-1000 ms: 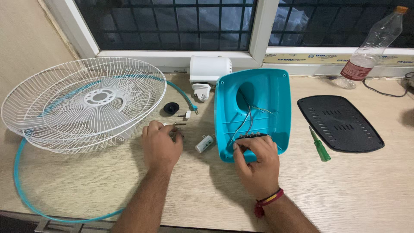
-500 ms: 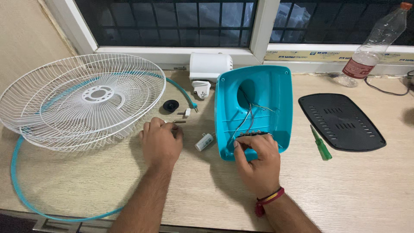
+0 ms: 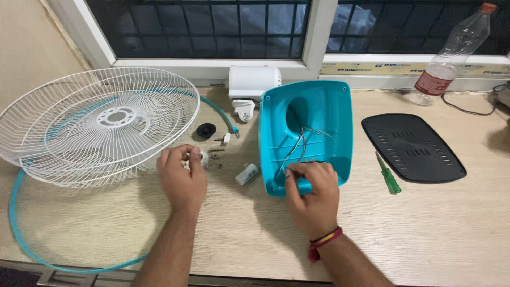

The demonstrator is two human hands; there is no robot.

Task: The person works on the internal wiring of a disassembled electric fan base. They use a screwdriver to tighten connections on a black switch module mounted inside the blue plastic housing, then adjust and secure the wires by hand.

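A person leans over a pale wooden surface point(image 3: 425, 234) with fan parts spread across it. The right hand point(image 3: 313, 194) rests on the near edge of a turquoise plastic shell point(image 3: 313, 127), which lies hollow side up in the middle of the surface. Its fingertips are pinched together inside the shell's near rim, where thin wires point(image 3: 297, 146) run down from a dark round opening; exactly what they grip I cannot tell, but it seems to be the wire ends.

The left hand point(image 3: 182, 178) sits to the left of the shell, curled around a small white part point(image 3: 203, 158) that it holds between thumb and fingers. Just beyond it lie a few small screws point(image 3: 215, 151), and between the two hands a little white cylinder point(image 3: 246, 174) lies on its side, close to the shell's left wall.

Towards the far-left corner lie white wire fan guards point(image 3: 101, 119), with a turquoise ring point(image 3: 24, 234) running beneath them and curving round to the near edge. A black round cap point(image 3: 206, 130) and a white plug point(image 3: 243, 109) lie behind the screws, and a white motor housing point(image 3: 254, 81) stands at the far edge under the window. Right of the shell lie a green screwdriver point(image 3: 389, 174) and a black vented plate point(image 3: 411, 148). A clear plastic bottle point(image 3: 451, 56) leans near the far-right corner.
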